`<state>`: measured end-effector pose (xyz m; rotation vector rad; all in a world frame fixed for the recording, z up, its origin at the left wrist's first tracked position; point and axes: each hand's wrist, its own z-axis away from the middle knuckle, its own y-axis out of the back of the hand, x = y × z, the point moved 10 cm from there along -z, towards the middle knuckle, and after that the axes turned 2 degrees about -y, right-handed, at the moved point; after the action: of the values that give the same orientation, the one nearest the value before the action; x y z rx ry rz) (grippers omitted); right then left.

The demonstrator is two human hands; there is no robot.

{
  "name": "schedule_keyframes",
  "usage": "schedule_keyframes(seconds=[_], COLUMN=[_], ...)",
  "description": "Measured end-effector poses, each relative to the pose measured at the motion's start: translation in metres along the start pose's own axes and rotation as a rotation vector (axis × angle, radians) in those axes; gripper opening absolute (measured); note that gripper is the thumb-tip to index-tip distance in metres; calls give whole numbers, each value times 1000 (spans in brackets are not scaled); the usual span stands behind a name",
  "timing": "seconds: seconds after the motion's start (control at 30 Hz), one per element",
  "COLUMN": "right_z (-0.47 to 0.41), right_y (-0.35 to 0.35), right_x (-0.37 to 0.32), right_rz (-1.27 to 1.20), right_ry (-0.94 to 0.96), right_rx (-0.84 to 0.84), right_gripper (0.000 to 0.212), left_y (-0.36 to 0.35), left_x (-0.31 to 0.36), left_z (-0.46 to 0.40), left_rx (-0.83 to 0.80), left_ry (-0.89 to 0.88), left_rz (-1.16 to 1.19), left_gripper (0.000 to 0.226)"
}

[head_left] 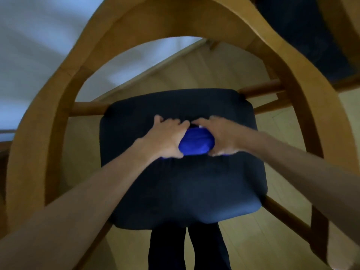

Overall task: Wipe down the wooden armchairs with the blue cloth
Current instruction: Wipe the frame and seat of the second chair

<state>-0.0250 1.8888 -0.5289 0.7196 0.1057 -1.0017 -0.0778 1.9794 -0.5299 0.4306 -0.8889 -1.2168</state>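
A wooden armchair [64,78] with a curved back-and-arm rail arches over a dark navy seat cushion [185,188] right below me. A bright blue cloth [195,142] lies bunched on the middle of the cushion. My left hand [165,137] presses on its left side and my right hand [218,136] grips its right side, both with fingers curled around it. Most of the cloth is covered by the two hands. The frame is blurred.
A second wooden armchair [342,36] with a dark seat stands at the upper right, close to the first one's rail. Pale wooden floor [263,230] shows around the chair legs. A white wall [29,45] lies at the left. My dark trouser legs [187,248] stand under the seat's near edge.
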Motion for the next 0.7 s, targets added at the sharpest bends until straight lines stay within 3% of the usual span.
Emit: schedule_keyframes(seconds=[0.1,0.2,0.33,0.47,0.63,0.7], right_z=[-20,-35,-45,-8,27,29], right_y=[79,121,89,36,-35,-25], right_x=[7,20,32,23,1,1], right_rz=[199,289,111,16,65,67], right_ry=[-30,-89,-94,-134,-66,-42], right_rx=[337,552,556,697,438,435], right_gripper=[55,46,49,61,64,63], left_y=[67,105,77,42,-18,-10], left_x=[-15,-30,-31,-20,15,15], left_z=[-35,-65,-72,-25,33,28], left_rx=[268,431,405,517,348,286], left_ry=[8,77,44,31,60,38], left_rz=[46,44,126,165,84,80], left_gripper=[39,25,41,55,58,55])
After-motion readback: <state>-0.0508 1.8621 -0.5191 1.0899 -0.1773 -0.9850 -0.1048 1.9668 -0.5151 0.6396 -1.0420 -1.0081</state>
